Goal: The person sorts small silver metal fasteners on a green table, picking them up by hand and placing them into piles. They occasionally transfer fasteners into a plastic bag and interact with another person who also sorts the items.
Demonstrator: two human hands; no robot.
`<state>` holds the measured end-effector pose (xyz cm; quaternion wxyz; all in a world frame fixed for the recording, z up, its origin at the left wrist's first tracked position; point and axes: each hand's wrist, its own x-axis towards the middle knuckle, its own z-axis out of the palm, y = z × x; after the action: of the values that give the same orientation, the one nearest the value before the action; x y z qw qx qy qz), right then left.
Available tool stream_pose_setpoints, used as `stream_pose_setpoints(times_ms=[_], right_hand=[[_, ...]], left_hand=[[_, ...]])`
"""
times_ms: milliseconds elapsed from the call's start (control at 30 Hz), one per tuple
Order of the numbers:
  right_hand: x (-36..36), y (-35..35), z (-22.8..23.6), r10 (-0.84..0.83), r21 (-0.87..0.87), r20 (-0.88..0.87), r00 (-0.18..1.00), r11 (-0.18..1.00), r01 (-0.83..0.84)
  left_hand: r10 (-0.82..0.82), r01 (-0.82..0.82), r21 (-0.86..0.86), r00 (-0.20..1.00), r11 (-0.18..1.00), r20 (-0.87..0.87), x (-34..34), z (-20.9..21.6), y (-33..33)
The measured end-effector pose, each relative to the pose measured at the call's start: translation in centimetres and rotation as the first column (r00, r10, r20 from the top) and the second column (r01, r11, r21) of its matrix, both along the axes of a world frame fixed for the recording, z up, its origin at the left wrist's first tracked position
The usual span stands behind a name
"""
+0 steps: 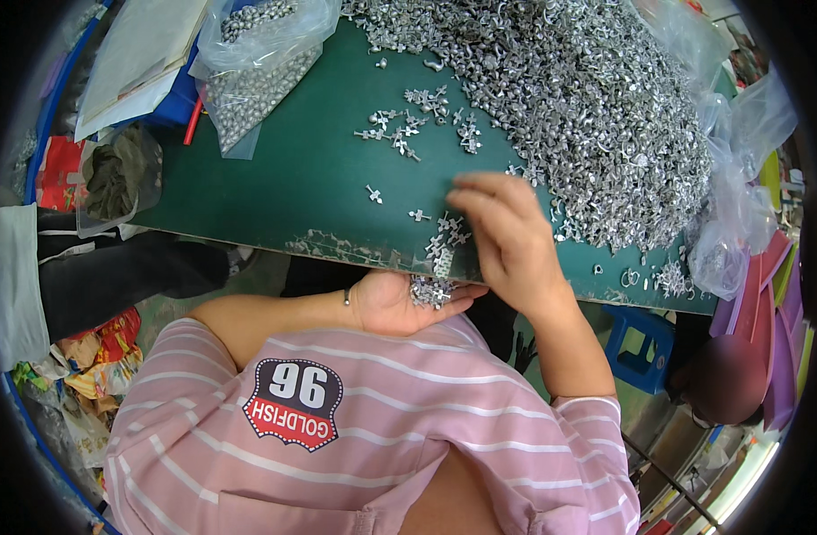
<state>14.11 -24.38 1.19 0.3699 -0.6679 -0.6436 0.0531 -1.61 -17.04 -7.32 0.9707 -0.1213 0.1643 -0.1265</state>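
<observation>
My left hand (392, 299) lies palm up below the table's front edge, cupped under small silver-coloured metal charms (431, 292) resting on its palm and fingers. Just above it, more charms (446, 239) lie at the table edge, some cross-shaped. My right hand (513, 234) is over the table to the right of these, fingers stretched leftward and slightly apart, their tips blurred. Nothing shows in it, though its underside is hidden. A single charm (373, 193) lies farther left, and a loose cluster of charms (399, 134) lies beyond.
A large heap of silver metal pieces (595, 116) covers the green table's (275, 196) far right. At the back left are a clear bag of silver beads (257, 80) and a red pen (192, 121). A blue stool (640, 348) stands below at the right.
</observation>
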Motion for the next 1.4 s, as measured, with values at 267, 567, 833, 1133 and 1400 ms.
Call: stream_pose_setpoints(times_ms=[267, 567, 833, 1133, 1400], right_hand=[[2.8, 1.9, 0.1, -0.213, 0.035, 0.014, 0.977, 0.977, 0.212], [2.0, 0.9, 0.5, -0.296, -0.129, -0.255, 0.920, 0.954, 0.271], [1.3, 0.8, -0.4, -0.141, 0.116, 0.111, 0.984, 0.985, 0.128], [-0.6, -1.9, -1.1, 0.014, -0.016, 0.011, 1.000, 1.000, -0.014], [-2.0, -3.8, -0.8, 0.210, -0.021, -0.062, 0.976, 0.977, -0.212]], left_hand=[[-0.052, 0.052, -0.007, 0.992, 0.999, -0.115, -0.1, 1.0, 0.6], [-0.049, 0.046, -0.025, 0.991, 0.999, -0.126, -0.1, 1.0, 0.5], [-0.020, 0.018, -0.049, 0.999, 0.999, -0.041, 0.0, 0.6, 0.3], [0.044, -0.044, -0.007, 0.999, 0.999, -0.014, -0.3, 0.7, -0.1], [0.068, -0.066, -0.037, 0.996, 0.997, 0.065, -0.5, 0.4, -0.3]])
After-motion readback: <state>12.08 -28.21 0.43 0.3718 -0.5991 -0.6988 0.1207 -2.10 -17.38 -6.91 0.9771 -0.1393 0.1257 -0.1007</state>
